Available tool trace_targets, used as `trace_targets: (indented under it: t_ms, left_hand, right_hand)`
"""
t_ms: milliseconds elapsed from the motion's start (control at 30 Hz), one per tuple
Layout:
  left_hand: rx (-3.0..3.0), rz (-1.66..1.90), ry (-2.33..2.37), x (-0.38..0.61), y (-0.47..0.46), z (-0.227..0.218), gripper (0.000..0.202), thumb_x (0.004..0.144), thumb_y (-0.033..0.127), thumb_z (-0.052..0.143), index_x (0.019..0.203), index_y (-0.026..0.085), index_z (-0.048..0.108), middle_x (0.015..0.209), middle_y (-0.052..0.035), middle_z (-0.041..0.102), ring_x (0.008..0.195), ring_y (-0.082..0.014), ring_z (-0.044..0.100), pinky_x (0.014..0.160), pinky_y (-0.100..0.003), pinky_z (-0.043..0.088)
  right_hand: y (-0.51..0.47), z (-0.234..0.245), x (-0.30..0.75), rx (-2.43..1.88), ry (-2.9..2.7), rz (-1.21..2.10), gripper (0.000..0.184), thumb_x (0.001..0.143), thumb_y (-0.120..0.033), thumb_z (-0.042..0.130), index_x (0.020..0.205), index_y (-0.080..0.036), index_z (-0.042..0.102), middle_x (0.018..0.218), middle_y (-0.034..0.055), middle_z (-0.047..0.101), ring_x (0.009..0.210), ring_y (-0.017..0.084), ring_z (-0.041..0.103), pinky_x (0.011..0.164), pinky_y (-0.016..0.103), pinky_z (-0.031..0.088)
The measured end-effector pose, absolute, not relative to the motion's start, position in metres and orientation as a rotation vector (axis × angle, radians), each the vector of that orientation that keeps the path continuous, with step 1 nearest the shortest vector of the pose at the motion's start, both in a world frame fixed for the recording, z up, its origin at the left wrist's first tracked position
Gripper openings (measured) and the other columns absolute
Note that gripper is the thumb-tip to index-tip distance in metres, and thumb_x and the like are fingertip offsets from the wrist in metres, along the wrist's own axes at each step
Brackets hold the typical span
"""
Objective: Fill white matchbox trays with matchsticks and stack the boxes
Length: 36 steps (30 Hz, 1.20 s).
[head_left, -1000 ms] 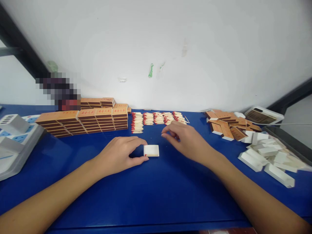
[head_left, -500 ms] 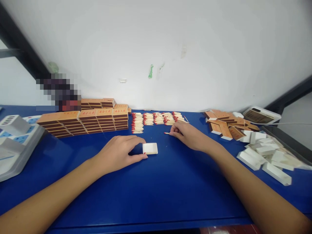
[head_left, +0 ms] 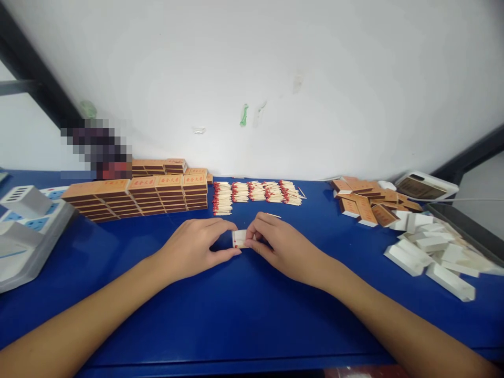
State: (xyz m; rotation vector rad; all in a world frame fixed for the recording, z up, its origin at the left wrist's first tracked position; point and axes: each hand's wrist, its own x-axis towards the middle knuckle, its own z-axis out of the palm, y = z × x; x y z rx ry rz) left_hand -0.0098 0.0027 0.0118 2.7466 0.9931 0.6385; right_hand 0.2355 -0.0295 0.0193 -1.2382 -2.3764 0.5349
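A small white matchbox tray [head_left: 239, 239] lies on the blue table [head_left: 252, 310] between my hands, with red match heads showing at its left end. My left hand [head_left: 192, 249] grips the tray's left end between thumb and fingers. My right hand [head_left: 275, 244] covers its right end, fingers curled and pressed on the matches inside. Behind them, bundles of red-tipped matches [head_left: 255, 193] lie in a row.
Stacks of orange matchboxes [head_left: 136, 198] stand at the back left, beside a white power strip [head_left: 23, 226]. Loose orange sleeves [head_left: 366, 202] and white trays [head_left: 433, 252] are heaped on the right. One stray match [head_left: 274, 215] lies just behind my right hand.
My right hand reached back to the matches, then came to the tray, which now shows red match heads. My left hand stayed on the tray.
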Motion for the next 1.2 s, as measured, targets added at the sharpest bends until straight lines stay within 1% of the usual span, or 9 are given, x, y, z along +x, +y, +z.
trace_targets:
  t_ms: [100,233,467,600,767,867,967,1100,1200]
  left_hand:
    - [2.756,0.631,0.979,-0.010,0.002,0.012,0.030,0.098,0.044,0.071,0.117,0.021,0.074,0.065,0.0065,0.049,0.054,-0.0113,0.048,0.055,-0.025,0.036]
    - [2.767,0.637,0.968,-0.010,0.002,0.012,0.030,0.098,0.045,0.072,0.117,0.021,0.073,0.066,0.0067,0.048,0.054,-0.0109,0.047,0.055,-0.024,0.036]
    - [2.772,0.657,0.941,-0.011,0.001,0.011,0.028,0.099,0.044,0.070,0.117,0.023,0.073,0.066,0.0066,0.049,0.054,-0.0104,0.048,0.055,-0.024,0.036]
    - [2.774,0.626,0.938,-0.010,-0.002,0.012,0.031,0.100,0.047,0.068,0.118,0.022,0.073,0.069,0.0050,0.056,0.057,-0.0111,0.054,0.055,-0.024,0.038]
    - [2.800,0.628,0.905,-0.010,-0.003,0.012,0.030,0.101,0.046,0.068,0.118,0.021,0.072,0.076,0.0027,0.064,0.062,-0.0120,0.060,0.058,-0.025,0.042]
    - [2.806,0.621,0.882,-0.010,-0.003,0.011,0.031,0.101,0.046,0.067,0.119,0.022,0.071,0.075,0.0027,0.064,0.061,-0.0121,0.060,0.057,-0.024,0.041]
    - [2.796,0.608,0.887,-0.010,-0.002,0.011,0.031,0.100,0.046,0.069,0.119,0.022,0.072,0.075,0.0029,0.063,0.061,-0.0119,0.058,0.057,-0.024,0.039]
    - [2.781,0.619,0.940,-0.011,0.000,0.010,0.030,0.099,0.045,0.070,0.118,0.023,0.073,0.068,0.0054,0.054,0.055,-0.0110,0.051,0.055,-0.024,0.036]
    - [2.745,0.596,1.000,-0.012,0.003,0.010,0.030,0.098,0.045,0.071,0.118,0.023,0.074,0.065,0.0067,0.049,0.053,-0.0105,0.047,0.055,-0.025,0.035]
  right_hand:
    - [-0.030,0.019,0.236,-1.258,-2.416,0.484,0.006,0.103,-0.015,0.060,0.102,-0.018,0.064,0.101,0.0056,0.062,0.090,0.019,0.059,0.079,0.033,0.047]
    - [-0.028,0.024,0.243,-1.272,-2.413,0.489,0.010,0.100,-0.011,0.060,0.102,-0.018,0.068,0.099,0.0042,0.062,0.083,0.017,0.058,0.073,0.030,0.045]
    - [-0.018,0.028,0.254,-1.283,-2.259,0.543,0.008,0.099,-0.024,0.070,0.093,-0.021,0.075,0.078,-0.0010,0.058,0.071,0.014,0.055,0.065,0.028,0.040]
    - [-0.024,0.024,0.247,-1.226,-2.366,0.588,0.005,0.098,-0.024,0.072,0.096,-0.021,0.075,0.084,-0.0001,0.060,0.072,0.013,0.055,0.066,0.028,0.040]
    - [-0.028,0.019,0.241,-1.180,-2.445,0.469,0.008,0.102,-0.024,0.067,0.100,-0.020,0.072,0.091,0.0024,0.064,0.072,0.014,0.055,0.067,0.028,0.041]
    - [-0.029,0.019,0.241,-1.157,-2.455,0.402,0.004,0.100,-0.019,0.067,0.100,-0.020,0.071,0.091,0.0024,0.065,0.073,0.014,0.056,0.068,0.027,0.041]
    - [-0.028,0.024,0.242,-1.148,-2.425,0.403,0.007,0.099,-0.015,0.066,0.099,-0.021,0.071,0.087,0.0012,0.064,0.073,0.014,0.057,0.067,0.027,0.040]
    - [-0.018,0.032,0.258,-1.260,-2.304,0.323,0.008,0.100,-0.022,0.066,0.097,-0.021,0.072,0.079,0.0002,0.062,0.070,0.015,0.056,0.066,0.028,0.040]
    - [-0.003,0.028,0.281,-1.455,-2.280,0.200,0.009,0.100,-0.027,0.067,0.096,-0.020,0.071,0.086,0.0036,0.066,0.074,0.018,0.059,0.068,0.030,0.041]
